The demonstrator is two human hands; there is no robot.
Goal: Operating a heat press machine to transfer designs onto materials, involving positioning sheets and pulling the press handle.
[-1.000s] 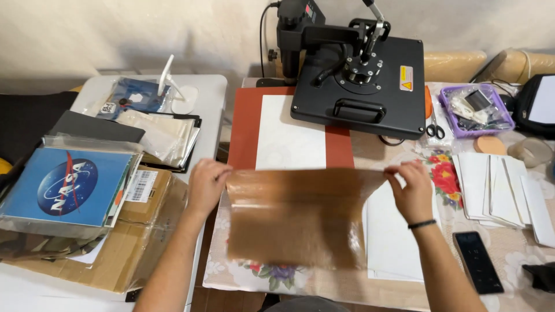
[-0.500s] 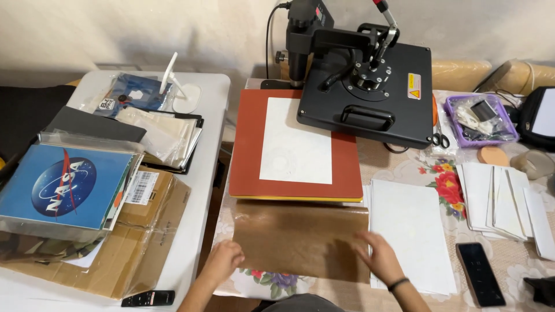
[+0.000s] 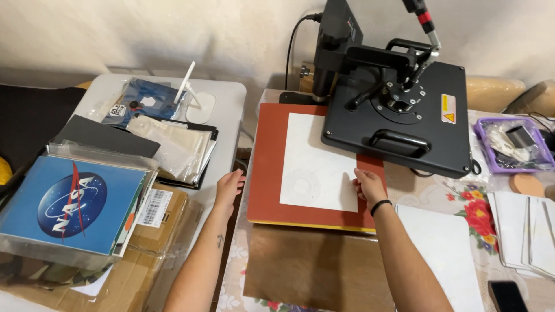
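Pale plaster wall (image 3: 173,34) — white folding table (image 3: 231,110), floral tablecloth (image 3: 474,211).

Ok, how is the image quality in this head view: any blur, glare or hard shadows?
Head view: sharp and evenly lit; both the left hand and the right hand look crisp; slight sheen on the plastic sleeves; soft shadow under the black press top; edges bend slightly.

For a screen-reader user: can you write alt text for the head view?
Two bare hands work at a heat press: the right hand touches a white sheet on its red pad, the left hand rests at the pad's left edge.
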